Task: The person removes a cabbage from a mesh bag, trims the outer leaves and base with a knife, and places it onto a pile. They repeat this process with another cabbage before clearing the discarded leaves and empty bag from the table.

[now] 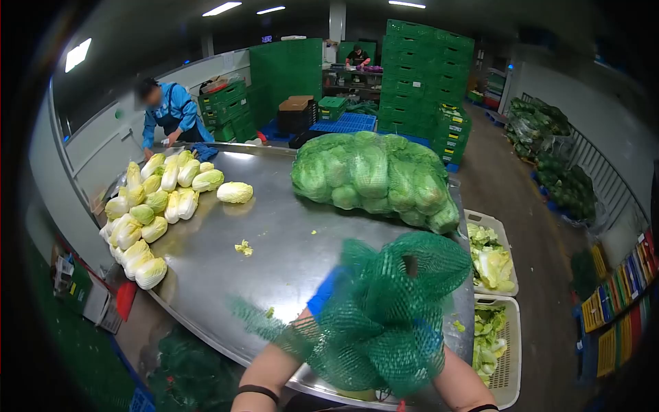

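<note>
A bunched green mesh bag [384,302] is held up over the near edge of the metal table, loosely puffed out and blurred in places. My left hand [327,291], in a blue glove, grips it from the left, with netting across the wrist. On the right, blue shows through the mesh where my right hand [429,338] holds the same bag; the fingers of both hands are largely covered. Beyond my hands lies a full green mesh sack of cabbages [374,175]. Trimmed napa cabbages [141,213] are heaped along the table's left side, with a single napa cabbage [235,192] apart from them.
Leaf scraps [244,248] lie on the metal table [240,288]. Two pale crates [511,343] of leaves stand against its right side. A person in blue [168,113] works at the far left corner. Stacked green crates [425,82] rise behind; netting [195,371] lies on the floor.
</note>
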Motion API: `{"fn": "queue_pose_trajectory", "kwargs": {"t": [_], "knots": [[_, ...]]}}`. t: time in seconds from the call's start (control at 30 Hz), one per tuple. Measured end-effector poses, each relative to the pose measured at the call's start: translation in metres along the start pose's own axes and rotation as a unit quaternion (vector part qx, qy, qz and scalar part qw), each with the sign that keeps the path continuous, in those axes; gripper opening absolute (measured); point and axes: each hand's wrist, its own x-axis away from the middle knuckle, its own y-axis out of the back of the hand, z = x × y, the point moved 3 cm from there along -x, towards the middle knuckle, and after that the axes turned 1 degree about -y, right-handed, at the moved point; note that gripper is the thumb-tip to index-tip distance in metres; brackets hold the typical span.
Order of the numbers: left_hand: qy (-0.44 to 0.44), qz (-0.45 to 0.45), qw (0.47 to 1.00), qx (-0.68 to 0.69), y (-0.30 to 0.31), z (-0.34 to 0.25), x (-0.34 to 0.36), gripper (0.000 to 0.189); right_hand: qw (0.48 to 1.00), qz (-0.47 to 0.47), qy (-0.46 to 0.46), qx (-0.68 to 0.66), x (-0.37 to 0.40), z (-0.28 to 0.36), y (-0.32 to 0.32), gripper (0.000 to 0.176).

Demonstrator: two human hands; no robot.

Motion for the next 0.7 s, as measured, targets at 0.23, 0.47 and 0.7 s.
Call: {"fn": "queue_pose_trajectory", "kwargs": {"t": [0.23, 0.47, 0.7], "knots": [[-0.307, -0.356, 0.832, -0.296, 0.063, -0.235, 0.125, 0.021, 0.97, 0.015, -0.062, -0.236, -0.066, -0.055, -0.102, 0.032], [-0.235, -0.461, 0.574, -0.635, 0.234, -0.402, 0.283, 0.044, 0.973, 0.013, -0.091, 0.212, -0.098, -0.129, -0.212, 0.06], [-0.006, -0.528, 0.579, -0.621, 0.347, -0.289, 0.277, 0.08, 0.958, 0.074, -0.263, 0.086, -0.092, -0.144, -0.246, 0.049]]}}
